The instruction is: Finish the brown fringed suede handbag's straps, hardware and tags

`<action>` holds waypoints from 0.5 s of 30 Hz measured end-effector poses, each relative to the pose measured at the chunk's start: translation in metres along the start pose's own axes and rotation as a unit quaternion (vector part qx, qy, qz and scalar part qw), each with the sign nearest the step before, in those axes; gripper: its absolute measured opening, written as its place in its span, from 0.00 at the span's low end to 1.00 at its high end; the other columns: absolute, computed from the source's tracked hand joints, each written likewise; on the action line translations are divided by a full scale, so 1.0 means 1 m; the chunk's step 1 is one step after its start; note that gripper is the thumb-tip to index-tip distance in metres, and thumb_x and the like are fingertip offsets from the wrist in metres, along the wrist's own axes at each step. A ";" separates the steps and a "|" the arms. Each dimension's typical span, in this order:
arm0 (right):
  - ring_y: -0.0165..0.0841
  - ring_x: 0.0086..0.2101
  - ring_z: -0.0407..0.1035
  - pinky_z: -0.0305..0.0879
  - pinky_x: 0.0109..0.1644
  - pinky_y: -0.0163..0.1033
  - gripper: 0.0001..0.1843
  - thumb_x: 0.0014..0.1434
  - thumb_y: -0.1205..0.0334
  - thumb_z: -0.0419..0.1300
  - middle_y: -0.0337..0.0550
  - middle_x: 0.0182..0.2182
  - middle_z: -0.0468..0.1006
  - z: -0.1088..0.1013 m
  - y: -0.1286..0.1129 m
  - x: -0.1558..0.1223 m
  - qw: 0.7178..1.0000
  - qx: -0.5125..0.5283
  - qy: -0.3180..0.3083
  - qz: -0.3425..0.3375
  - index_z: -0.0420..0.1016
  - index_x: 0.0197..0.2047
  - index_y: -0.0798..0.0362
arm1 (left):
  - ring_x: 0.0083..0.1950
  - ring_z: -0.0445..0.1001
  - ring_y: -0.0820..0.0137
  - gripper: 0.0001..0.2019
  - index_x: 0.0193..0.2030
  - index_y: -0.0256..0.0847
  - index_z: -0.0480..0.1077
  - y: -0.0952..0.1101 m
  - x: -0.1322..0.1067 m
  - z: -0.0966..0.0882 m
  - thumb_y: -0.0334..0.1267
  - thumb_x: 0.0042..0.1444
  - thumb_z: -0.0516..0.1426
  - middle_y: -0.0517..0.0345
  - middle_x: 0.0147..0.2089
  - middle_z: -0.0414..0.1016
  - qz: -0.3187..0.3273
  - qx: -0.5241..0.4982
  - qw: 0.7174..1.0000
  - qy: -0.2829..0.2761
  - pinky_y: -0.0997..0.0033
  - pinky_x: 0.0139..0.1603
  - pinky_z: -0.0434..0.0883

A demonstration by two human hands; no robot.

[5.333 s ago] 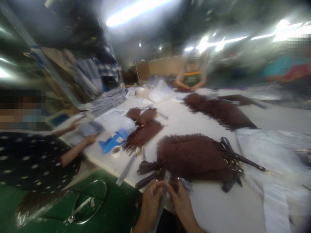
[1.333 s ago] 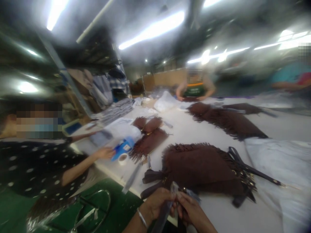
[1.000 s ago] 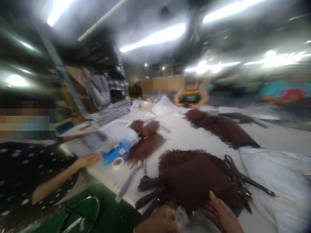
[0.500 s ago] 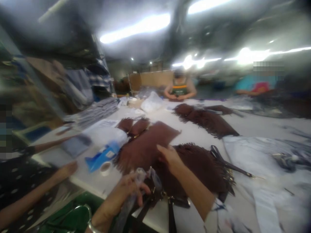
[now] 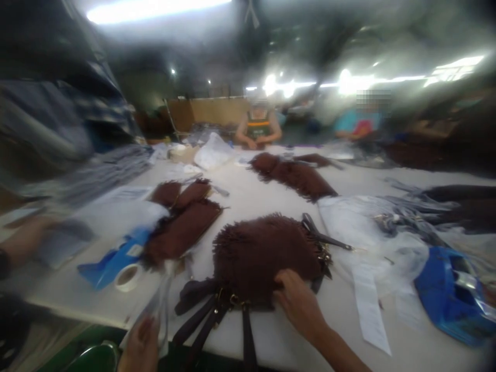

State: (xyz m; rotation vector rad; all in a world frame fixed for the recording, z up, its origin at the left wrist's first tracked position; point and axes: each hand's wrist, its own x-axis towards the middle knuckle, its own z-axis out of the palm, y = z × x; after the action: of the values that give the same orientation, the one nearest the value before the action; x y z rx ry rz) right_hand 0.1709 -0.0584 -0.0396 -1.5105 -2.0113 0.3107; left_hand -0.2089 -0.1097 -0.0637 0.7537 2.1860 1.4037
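Observation:
A dark brown fringed handbag (image 5: 267, 253) lies flat on the table in front of me, its straps and gold-coloured rings pointing towards me. My right hand (image 5: 298, 302) is at the bag's near right edge, with fingers curled onto it. At the lower left, my left hand (image 5: 141, 338) is closed around a strip of clear plastic (image 5: 165, 294), blurred by motion. Beyond that hand lies another brown fringed bag (image 5: 182, 230), with smaller brown fringed pieces (image 5: 189, 194) behind it. A dark strap (image 5: 329, 238) with a metal clip extends from the handbag's right side.
A blue tape dispenser (image 5: 116, 258) and a white tape roll (image 5: 127, 276) lie left. Another blue dispenser (image 5: 451, 294) and clear plastic bags (image 5: 349, 217) are right. More brown bags (image 5: 298, 175) lie farther back. A co-worker's arm (image 5: 29, 237) reaches in from the left; two people sit across.
The view has swung right. My right hand has left the brown bag now lying at the left and is at the handbag's near edge. My left hand has moved down and left with the plastic.

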 end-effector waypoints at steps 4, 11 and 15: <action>0.44 0.50 0.65 0.62 0.51 0.48 0.23 0.59 0.71 0.56 0.52 0.53 0.72 0.004 0.018 0.001 0.977 -0.164 0.003 -0.137 0.66 0.58 0.53 | 0.65 0.60 0.51 0.22 0.55 0.41 0.68 0.037 -0.061 0.028 0.45 0.54 0.57 0.45 0.62 0.66 0.194 0.052 0.980 -0.002 0.49 0.66 0.57; 0.42 0.45 0.68 0.62 0.49 0.47 0.15 0.61 0.73 0.55 0.50 0.46 0.77 0.002 0.024 0.005 0.947 -0.220 0.035 -0.232 0.73 0.50 0.57 | 0.51 0.73 0.59 0.13 0.46 0.41 0.71 0.076 -0.126 0.105 0.42 0.60 0.51 0.48 0.47 0.75 0.253 0.062 0.923 -0.282 0.56 0.54 0.68; 0.41 0.46 0.68 0.62 0.51 0.46 0.17 0.62 0.74 0.52 0.49 0.47 0.76 -0.007 0.026 0.004 0.961 -0.182 0.054 -0.201 0.72 0.51 0.56 | 0.47 0.74 0.60 0.13 0.45 0.38 0.70 0.076 -0.131 0.120 0.41 0.57 0.54 0.47 0.45 0.75 0.145 -0.025 0.958 -0.246 0.60 0.49 0.70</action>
State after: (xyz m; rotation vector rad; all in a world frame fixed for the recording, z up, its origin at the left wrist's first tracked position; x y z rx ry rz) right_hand 0.1952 -0.0475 -0.0461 -1.2394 -2.3099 -0.3172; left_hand -0.0198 -0.0874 -0.0326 1.2895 1.6977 1.2242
